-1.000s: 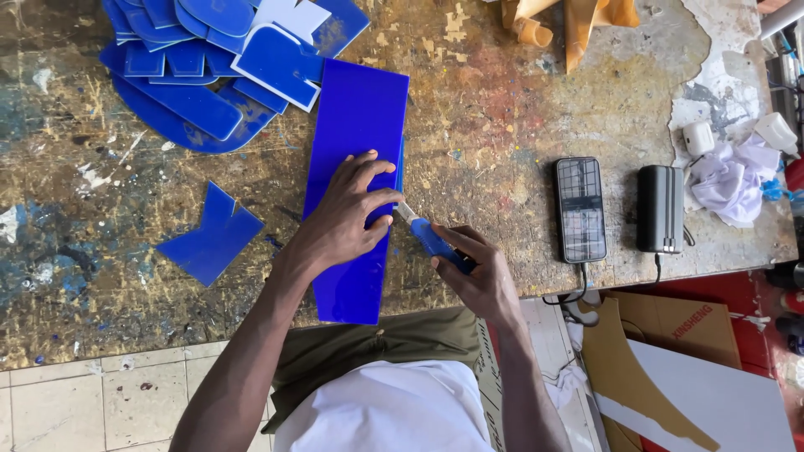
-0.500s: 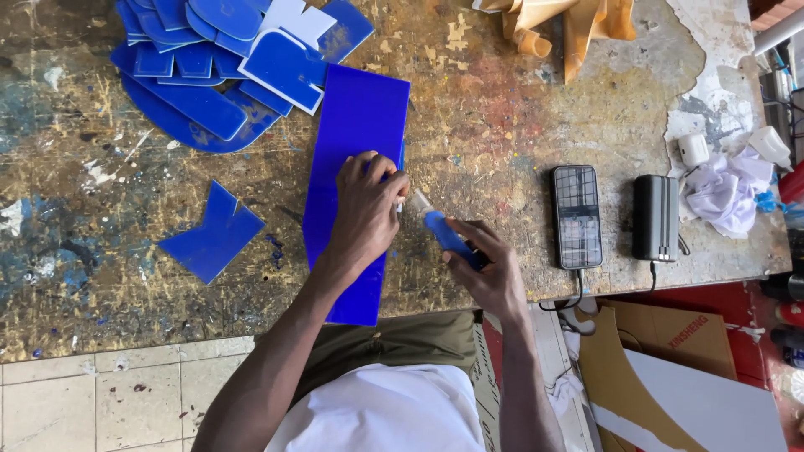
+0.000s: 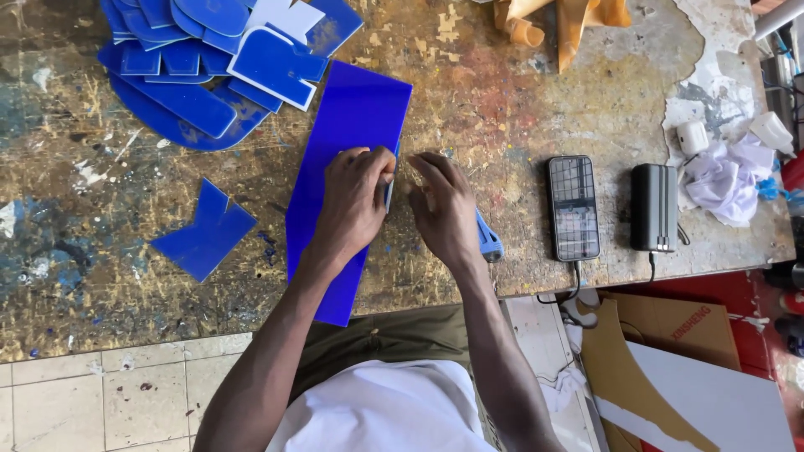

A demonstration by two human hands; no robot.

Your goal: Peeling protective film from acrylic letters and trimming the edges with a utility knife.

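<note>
A long blue plastic sheet (image 3: 352, 117) lies on the paint-stained workbench (image 3: 502, 100), running from the bench's near edge towards the far side. My left hand (image 3: 352, 205) presses on its middle, fingers curled at the sheet's right edge. My right hand (image 3: 444, 209) sits right beside it, fingertips at that same edge. The handle of a blue cutter (image 3: 488, 240) sticks out under the heel of my right hand. A thin grey tip shows between the two hands at the edge.
A pile of blue cut shapes (image 3: 209, 59) lies at the far left, and a single notched blue piece (image 3: 205, 230) at the near left. A phone (image 3: 574, 208), a black power bank (image 3: 653, 207) and crumpled white paper (image 3: 729, 180) lie to the right. Cardboard (image 3: 670, 331) stands below the bench.
My right hand has moved up and left with the cutter until it meets my left hand at the sheet's right edge. My left hand's fingers have curled onto that edge.
</note>
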